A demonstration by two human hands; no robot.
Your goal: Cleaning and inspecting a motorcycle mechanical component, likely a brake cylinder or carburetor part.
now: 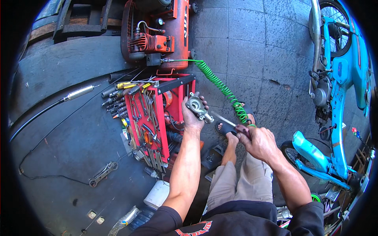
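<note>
We held the cast metal part firm in the left hand; the right hand gripped the air gun, nozzle near the part, and we judged outward-angled bursts safest. Grey floor tiles lay beyond both hands, the red tool cart leftward.
</note>
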